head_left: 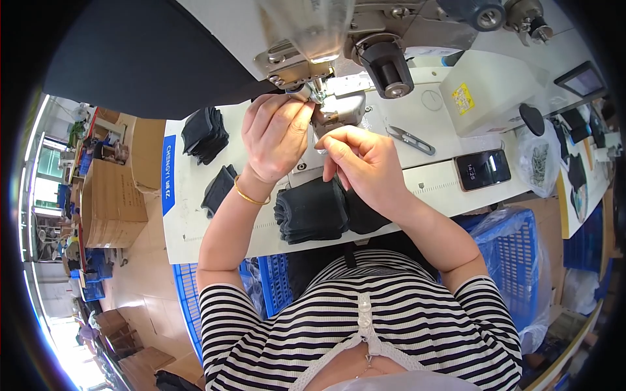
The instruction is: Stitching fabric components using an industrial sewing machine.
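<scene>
Head view, upper centre: your left hand (277, 133), right hand (362, 164) curled, grasp unclear; slip beside sewing machine (345, 109) risks jab.

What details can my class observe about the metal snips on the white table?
The snips look like grey metal: two slim arms, joined at one end, with narrow tips apart at the other. They lie flat and slanted on the white table, to the right of the right hand, joined end toward the phone. Only the table appears to touch them.
</scene>
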Motion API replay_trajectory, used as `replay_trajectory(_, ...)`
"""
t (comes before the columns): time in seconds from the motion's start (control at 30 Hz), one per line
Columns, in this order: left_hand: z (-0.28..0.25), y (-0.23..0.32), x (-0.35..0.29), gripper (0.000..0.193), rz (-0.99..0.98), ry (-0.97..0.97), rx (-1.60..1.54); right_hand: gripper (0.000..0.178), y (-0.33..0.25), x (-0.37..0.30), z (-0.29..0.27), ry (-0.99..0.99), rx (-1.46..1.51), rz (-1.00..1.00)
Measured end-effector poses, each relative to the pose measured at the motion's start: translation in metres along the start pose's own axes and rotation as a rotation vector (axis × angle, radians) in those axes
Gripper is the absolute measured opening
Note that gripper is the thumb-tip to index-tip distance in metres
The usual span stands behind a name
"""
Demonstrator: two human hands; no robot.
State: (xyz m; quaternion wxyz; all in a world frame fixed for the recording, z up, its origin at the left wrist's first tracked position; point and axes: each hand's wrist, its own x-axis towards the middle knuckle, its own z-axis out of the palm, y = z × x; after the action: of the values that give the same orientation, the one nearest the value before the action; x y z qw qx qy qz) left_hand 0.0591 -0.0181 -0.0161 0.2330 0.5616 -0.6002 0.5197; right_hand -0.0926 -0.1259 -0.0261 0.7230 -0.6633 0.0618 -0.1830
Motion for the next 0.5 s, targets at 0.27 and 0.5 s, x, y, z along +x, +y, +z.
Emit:
replay_trajectory(0.27, -0.001, 0.003, -0.001, 0.025, -0.037, 0.010, -0.020, 0.020, -0.001, -0.002, 0.003, -0.024, -0.036, 0.016)
replay_trajectory(0.5, 0.005, 0.014, -0.020, 0.040, -0.338, -0.039, -0.019, 0.029, 0.024, -0.019, -0.032, 0.072, -0.648, -0.214)
